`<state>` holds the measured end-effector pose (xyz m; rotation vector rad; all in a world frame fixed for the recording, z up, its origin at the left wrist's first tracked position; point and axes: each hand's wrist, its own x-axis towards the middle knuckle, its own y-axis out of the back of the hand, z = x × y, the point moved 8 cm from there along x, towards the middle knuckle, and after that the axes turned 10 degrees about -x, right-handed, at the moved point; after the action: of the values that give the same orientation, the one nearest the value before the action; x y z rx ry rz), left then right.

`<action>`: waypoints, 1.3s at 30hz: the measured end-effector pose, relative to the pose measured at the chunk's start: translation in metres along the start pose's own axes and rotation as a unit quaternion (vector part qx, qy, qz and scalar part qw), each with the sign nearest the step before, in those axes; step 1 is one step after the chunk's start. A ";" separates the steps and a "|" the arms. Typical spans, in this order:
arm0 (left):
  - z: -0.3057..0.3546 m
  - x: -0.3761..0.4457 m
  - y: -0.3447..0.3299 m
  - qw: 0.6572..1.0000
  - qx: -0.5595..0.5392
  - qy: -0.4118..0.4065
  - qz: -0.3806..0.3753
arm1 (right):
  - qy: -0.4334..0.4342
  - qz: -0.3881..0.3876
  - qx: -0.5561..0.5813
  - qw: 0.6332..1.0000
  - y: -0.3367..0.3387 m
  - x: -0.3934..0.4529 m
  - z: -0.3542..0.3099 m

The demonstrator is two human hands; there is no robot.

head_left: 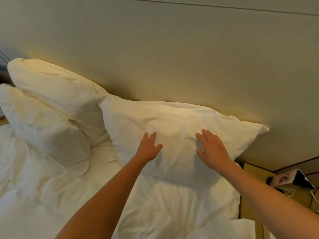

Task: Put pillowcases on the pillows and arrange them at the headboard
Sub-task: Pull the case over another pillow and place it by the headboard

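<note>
A white cased pillow (177, 125) leans against the beige headboard (164, 57) on the right side of the bed. My left hand (149, 147) lies flat on its front face with fingers spread. My right hand (211, 149) rests beside it on the same pillow, palm down, fingers apart. Neither hand grips the fabric. Further left, a second white pillow (57, 90) stands against the headboard. A third pillow (44, 128) leans in front of it.
A rumpled white duvet (69, 192) covers the bed below the pillows. At the right edge stands a wooden nightstand (257, 171) with a tablet-like device (296, 180) and a white cable (314, 195) on it.
</note>
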<state>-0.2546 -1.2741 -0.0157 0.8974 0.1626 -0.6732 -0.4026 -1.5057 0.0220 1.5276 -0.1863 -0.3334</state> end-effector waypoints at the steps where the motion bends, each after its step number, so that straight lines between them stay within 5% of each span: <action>1: 0.003 0.001 -0.005 1.000 -0.007 0.005 -0.002 | 0.009 -0.004 -0.011 1.000 -0.003 0.001 0.005; 28: 0.081 -0.030 -0.147 0.978 -0.128 0.155 0.057 | 0.203 -0.023 0.062 0.977 -0.024 0.020 0.077; 39: 0.049 -0.144 -0.156 0.963 -0.155 0.214 0.058 | 0.231 -0.007 0.061 0.971 -0.026 -0.019 0.049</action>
<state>-0.4686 -1.3111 -0.0314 0.7323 0.5822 -0.3243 -0.4386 -1.5464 0.0000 1.6867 0.1756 0.0304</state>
